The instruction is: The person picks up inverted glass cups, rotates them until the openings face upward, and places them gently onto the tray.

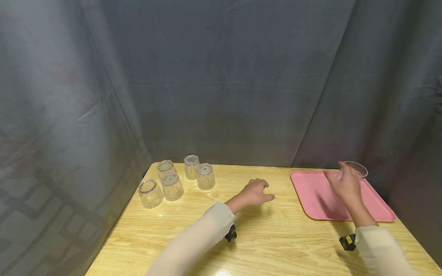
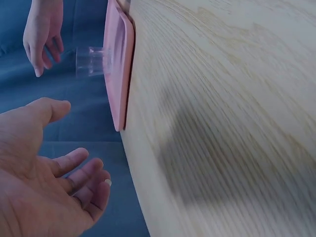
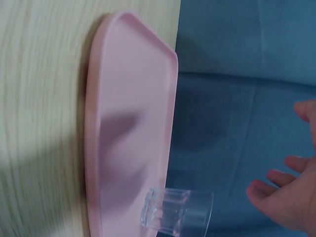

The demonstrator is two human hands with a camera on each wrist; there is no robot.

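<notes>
One clear glass (image 3: 178, 211) stands upright, mouth up, on the pink tray (image 3: 131, 84), towards its back. My right hand (image 1: 346, 186) is above the tray, fingers spread and holding nothing; in the right wrist view the hand (image 3: 291, 185) is apart from the glass. Over the middle of the table my left hand (image 1: 254, 192) hangs with relaxed, slightly bent fingers and nothing in them. In the left wrist view that hand (image 2: 54, 173) is palm-up in the picture, away from the glass (image 2: 91, 61).
Several clear glasses stand at the table's back left, among them one at the far left (image 1: 150, 194) and one nearer the middle (image 1: 206, 177). A grey curtain (image 1: 221, 80) hangs behind the wooden table (image 1: 276, 245).
</notes>
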